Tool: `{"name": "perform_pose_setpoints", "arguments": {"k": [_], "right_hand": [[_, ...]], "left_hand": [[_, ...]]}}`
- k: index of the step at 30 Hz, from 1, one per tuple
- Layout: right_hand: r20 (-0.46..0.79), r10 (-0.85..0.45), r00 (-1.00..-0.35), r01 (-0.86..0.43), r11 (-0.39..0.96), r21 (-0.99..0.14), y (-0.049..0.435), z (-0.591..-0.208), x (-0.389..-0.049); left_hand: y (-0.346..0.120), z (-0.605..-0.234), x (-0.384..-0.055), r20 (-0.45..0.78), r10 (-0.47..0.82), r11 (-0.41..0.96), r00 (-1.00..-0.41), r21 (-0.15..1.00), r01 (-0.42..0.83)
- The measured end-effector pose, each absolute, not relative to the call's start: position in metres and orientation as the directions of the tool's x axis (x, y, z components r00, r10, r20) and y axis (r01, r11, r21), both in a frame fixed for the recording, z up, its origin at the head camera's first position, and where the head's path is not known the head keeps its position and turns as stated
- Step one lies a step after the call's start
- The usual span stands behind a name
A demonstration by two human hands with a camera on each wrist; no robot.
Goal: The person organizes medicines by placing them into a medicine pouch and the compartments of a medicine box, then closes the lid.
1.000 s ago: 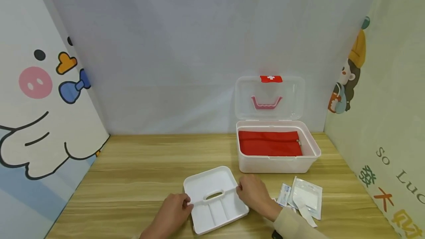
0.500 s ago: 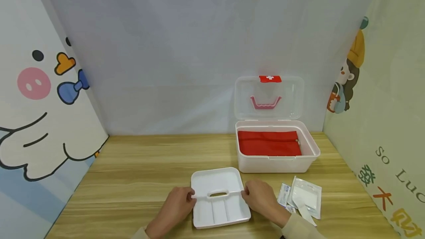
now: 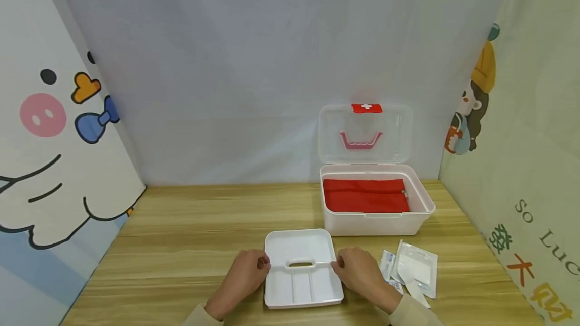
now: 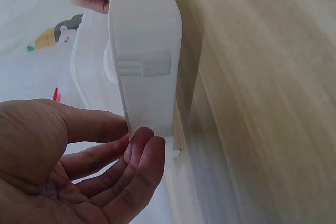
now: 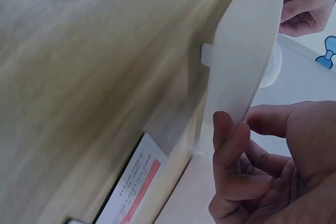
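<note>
A white divided tray (image 3: 296,245) with a slotted handle across its middle lies nearly square in front of me. My left hand (image 3: 244,276) pinches its left rim at mid-length. On the opposite side my right hand (image 3: 361,273) pinches the right rim. In the left wrist view, the left thumb lies at the rim and the fingertips against the outer tray wall (image 4: 147,30). The right wrist view has the right thumb and fingers (image 5: 231,145) pinching the tray wall likewise. The tray's compartments hold nothing visible.
Behind and right stands a first-aid box (image 3: 376,224), its clear lid (image 3: 394,135) raised, with a red pouch (image 3: 364,197) inside. Several flat packets (image 3: 417,265) and a white strip (image 3: 414,288) lie right of my right hand. A grey curtain (image 3: 226,89) rises behind the wooden table (image 3: 190,235).
The tray has shifted slightly right and turned from a slant to nearly square. Both hands have moved along with it, keeping hold of its sides. The box and packets stay put.
</note>
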State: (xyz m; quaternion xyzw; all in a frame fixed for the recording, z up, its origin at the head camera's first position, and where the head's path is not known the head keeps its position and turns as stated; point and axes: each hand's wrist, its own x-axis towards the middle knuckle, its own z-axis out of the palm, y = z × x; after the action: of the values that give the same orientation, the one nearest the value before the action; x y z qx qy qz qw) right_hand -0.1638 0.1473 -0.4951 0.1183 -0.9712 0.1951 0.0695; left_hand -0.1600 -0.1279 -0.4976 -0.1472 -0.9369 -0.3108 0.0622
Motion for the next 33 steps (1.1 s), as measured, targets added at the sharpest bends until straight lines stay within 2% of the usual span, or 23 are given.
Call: {"name": "perform_pose_setpoints", "arguments": {"k": [7,16,21,27,33], "right_hand": [[0.112,-0.158,-0.981,-0.191,0.885,-0.425,0.161,-0.485,-0.161],[0.154,-0.175,-0.972,-0.223,0.887,-0.404,0.197,-0.457,-0.161],[0.156,-0.284,-0.946,-0.323,0.873,-0.367,0.213,-0.459,-0.160],[0.114,-0.501,-0.858,-0.513,0.822,-0.246,0.226,-0.474,-0.157],[0.047,-0.567,-0.822,-0.562,0.795,-0.227,0.228,-0.484,-0.159]], "left_hand": [[-0.129,-0.502,-0.161,0.197,0.240,0.757,-0.951,0.575,0.310],[-0.128,-0.501,-0.163,0.211,0.221,0.749,-0.952,0.588,0.304],[-0.129,-0.501,-0.164,0.212,0.220,0.754,-0.952,0.582,0.304],[-0.128,-0.502,-0.163,0.226,0.224,0.742,-0.948,0.591,0.316],[-0.129,-0.501,-0.163,0.205,0.226,0.738,-0.952,0.602,0.305]]}}
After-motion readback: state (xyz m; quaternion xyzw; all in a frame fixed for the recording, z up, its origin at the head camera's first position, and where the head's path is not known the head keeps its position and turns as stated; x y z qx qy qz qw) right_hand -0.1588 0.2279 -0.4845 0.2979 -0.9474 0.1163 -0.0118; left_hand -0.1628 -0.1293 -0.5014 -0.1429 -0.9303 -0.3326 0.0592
